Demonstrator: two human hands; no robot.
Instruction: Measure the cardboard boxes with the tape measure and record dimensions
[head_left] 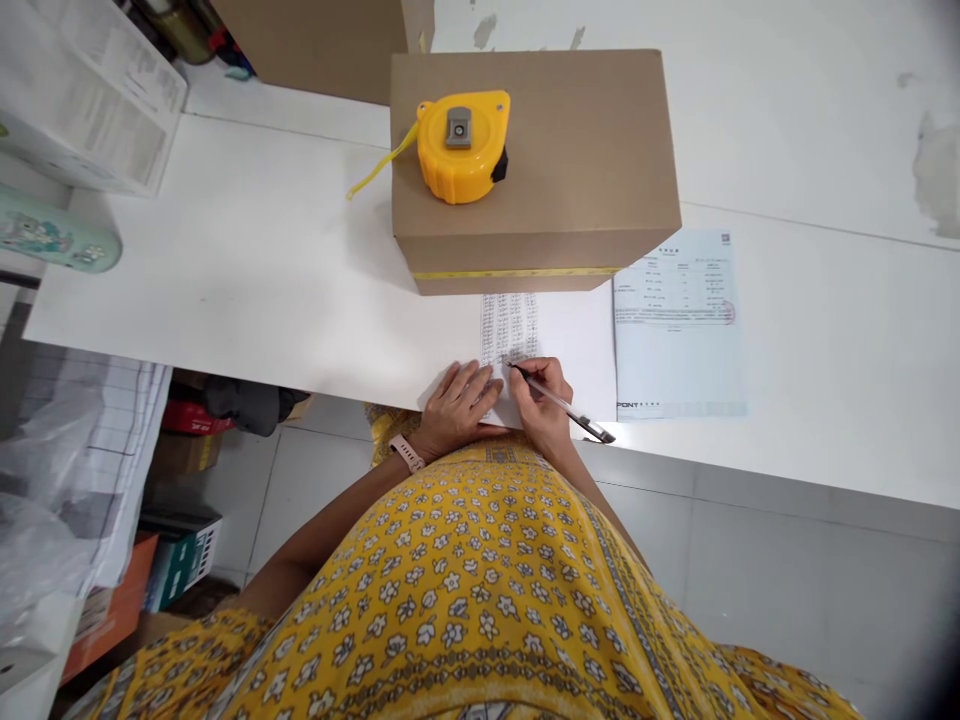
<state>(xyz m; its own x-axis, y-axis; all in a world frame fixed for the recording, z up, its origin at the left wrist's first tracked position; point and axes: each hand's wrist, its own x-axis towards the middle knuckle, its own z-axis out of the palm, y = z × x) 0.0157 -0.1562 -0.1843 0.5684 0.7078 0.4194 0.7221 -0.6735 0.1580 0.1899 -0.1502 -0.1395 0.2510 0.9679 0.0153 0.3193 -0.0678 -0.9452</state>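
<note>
My right hand is closed around a pen, whose tip rests on a white sheet filled with columns of handwritten figures. My left hand lies flat on the sheet's left edge with fingers spread, a pink watch on the wrist. Just behind the sheet stands a brown cardboard box. On top of the box sits a yellow tape measure, and its tape runs along the box's front edge.
A printed form lies to the right of the sheet on the white table. A white carton and a green case sit at the far left. Boxes and plastic bags crowd the floor at the left.
</note>
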